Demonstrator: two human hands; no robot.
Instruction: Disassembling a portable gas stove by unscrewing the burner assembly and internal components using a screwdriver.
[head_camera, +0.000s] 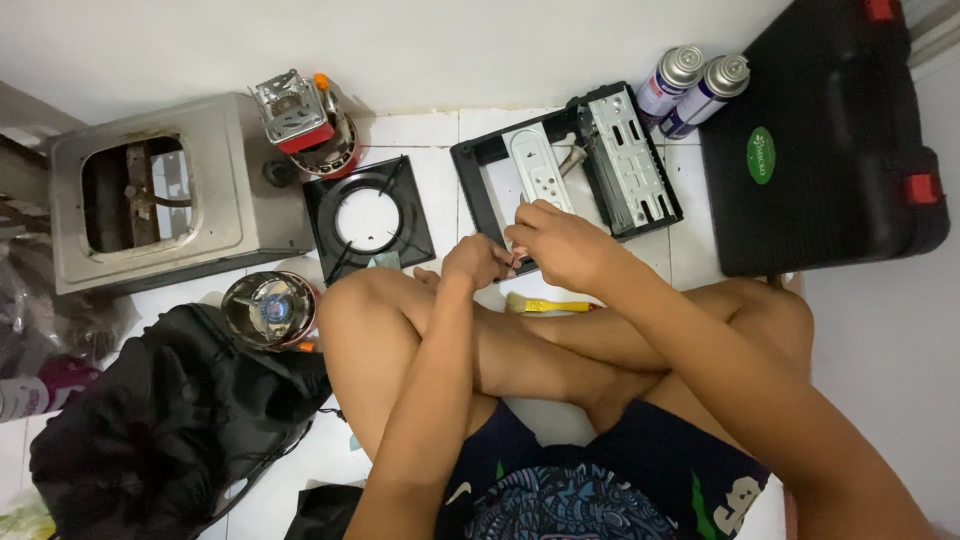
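Both hands meet over the dismantled stove frame (565, 165): left hand (478, 260) and right hand (560, 243) pinch something tiny together. Burner plate (368, 215) lies removed at left; reassembly looks undone.

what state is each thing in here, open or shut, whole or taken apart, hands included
black stove frame: opened up, white tile showing through it
metal inner panel: tilted up at the frame's right side
black pan support: lying loose on the floor
black case: shut
gas cans: capped, lying down
left hand: pinching something too small to tell
right hand: fingers curled at the frame's edge
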